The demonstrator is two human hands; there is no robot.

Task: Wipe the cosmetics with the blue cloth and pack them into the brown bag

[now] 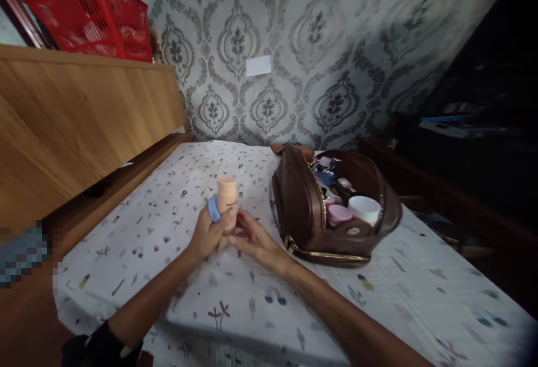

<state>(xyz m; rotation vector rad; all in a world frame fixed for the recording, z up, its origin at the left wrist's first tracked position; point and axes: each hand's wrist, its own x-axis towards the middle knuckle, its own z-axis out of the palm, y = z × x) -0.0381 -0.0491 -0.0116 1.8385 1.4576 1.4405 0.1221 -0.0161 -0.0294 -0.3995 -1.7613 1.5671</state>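
Note:
Upright in my left hand (204,233) is a peach-coloured bottle (227,192) with a rounded cap and a small dark mark on its side. The thumb lies across the front of the bottle. A light blue cloth or pad (214,209) is held against the bottle's left side by the same hand. My right hand (263,245) is close to the bottle's lower end, thumb and fingers apart and curved toward it. Whether its fingertips touch the bottle I cannot tell. To the right, a brown leather bag (299,196) stands unzipped, holding a white-lidded jar (363,209), a pink-lidded jar (338,214) and other small items.
A patterned white sheet (143,227) covers the surface under my hands. A wooden cabinet (84,126) borders it on the left, with a red plastic basket (96,17) on top. Behind is a patterned wall (269,25); the right side is dark.

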